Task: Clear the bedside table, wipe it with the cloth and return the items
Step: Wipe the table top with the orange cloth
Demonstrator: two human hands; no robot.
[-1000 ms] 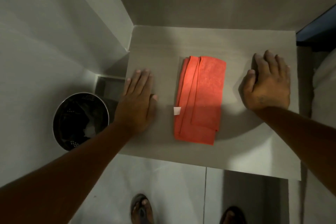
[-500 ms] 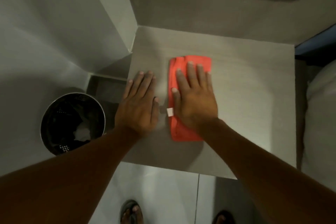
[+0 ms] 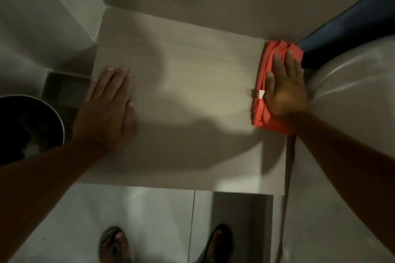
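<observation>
The bedside table [image 3: 183,96] has a pale grey top with nothing on it but a folded orange-red cloth [image 3: 261,113] with a small white tag. The cloth lies at the table's right edge, close to the back corner. My right hand [image 3: 284,89] rests flat on the cloth, palm down, fingers spread and pointing away from me. My left hand [image 3: 106,111] lies flat on the table's left edge, palm down, holding nothing.
A round metal waste bin [image 3: 27,126] with a dark liner stands on the floor left of the table. A bed with pale bedding [image 3: 352,100] and a dark blue headboard [image 3: 346,34] is on the right. My sandalled feet [image 3: 115,243] are on the tiled floor.
My right hand went onto the cloth, then slid it from the table's middle to the right edge. My left hand has stayed flat at the left edge.
</observation>
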